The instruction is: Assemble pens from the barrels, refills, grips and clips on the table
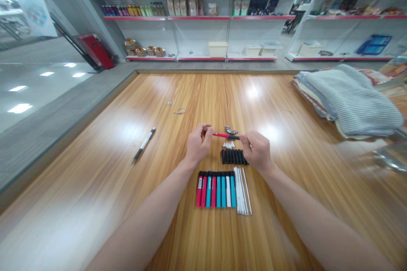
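A pink and black pen [221, 135] is stretched level between my two hands above the table. My left hand [199, 142] pinches its pink end, and my right hand [257, 149] grips the black end. Below them lies a row of pink, blue and white pen barrels [218, 189] with black tops. White refills [242, 191] lie in a bunch to the right of that row. Short black grip pieces [234, 156] are lined up partly behind my right hand. Small white parts [228, 145] and small silver tips [230, 130] lie close to the held pen.
A white and black pen [143, 145] lies on the left of the wooden table [178, 228]. Farther back are a thin wire loop [180, 111] and a tiny metal piece [169, 103]. Folded cloths [349, 97] are stacked at the right. Stocked shelves [199, 17] stand beyond the table.
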A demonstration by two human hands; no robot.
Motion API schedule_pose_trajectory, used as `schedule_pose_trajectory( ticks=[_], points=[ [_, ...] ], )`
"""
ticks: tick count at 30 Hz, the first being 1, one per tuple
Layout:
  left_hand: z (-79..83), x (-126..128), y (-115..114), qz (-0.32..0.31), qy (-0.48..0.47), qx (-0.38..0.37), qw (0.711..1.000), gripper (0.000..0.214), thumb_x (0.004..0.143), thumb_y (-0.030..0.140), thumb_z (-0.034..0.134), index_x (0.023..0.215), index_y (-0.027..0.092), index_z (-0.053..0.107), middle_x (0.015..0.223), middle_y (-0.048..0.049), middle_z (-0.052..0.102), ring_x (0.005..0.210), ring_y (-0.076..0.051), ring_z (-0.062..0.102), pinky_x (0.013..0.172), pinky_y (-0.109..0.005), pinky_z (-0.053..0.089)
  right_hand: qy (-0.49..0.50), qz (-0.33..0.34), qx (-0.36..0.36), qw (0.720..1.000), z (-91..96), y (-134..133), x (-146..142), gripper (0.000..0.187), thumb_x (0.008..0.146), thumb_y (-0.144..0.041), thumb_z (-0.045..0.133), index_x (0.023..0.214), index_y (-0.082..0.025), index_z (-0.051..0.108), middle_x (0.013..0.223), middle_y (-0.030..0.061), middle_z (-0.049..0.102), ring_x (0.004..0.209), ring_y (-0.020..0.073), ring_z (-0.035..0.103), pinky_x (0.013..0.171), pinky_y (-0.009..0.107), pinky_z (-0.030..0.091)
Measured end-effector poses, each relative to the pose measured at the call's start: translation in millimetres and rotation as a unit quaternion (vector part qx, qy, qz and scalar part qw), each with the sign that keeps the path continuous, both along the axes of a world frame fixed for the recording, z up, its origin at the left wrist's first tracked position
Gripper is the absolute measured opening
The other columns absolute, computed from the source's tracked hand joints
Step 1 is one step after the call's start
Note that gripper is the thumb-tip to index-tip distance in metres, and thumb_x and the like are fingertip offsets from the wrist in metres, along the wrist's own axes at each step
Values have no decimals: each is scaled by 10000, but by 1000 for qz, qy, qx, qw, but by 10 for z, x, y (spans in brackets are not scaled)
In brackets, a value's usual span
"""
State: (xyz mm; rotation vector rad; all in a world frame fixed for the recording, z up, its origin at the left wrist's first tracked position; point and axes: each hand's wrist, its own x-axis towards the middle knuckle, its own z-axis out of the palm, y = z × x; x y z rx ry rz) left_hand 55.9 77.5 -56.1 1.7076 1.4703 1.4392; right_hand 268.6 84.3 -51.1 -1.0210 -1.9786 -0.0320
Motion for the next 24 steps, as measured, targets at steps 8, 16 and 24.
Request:
schedule_pose_trajectory(
  ticks=[8,16,24],
  points=[
    [8,-72,26,-118,-208,-109,965,415,871,516,543,646,172,492,452,47,434,376,-68,392,383,-201,278,8,21,18,1000,16,-22,4,353,935,-202,446,611,-224,309,577,5,381,570,161,384,562,337,270],
    [16,-88,11,-164,-259,-108,946,312,845,432,618,727,174,488,549,44,496,428,-65,449,408,-189,323,32,36,5,999,53,-47,-15,383,940,-215,440,590,-222,283,554,-9,339,530,145,358,530,324,244],
    [22,-31,-2,-163,-290,-85,939,223,845,358,637,806,156,550,597,30,542,393,-53,449,359,-174,312,103,17,-47,993,-16,-19,-8,387,953,-235,432,580,-203,333,537,-23,340,502,116,350,515,297,247]
  ],
)
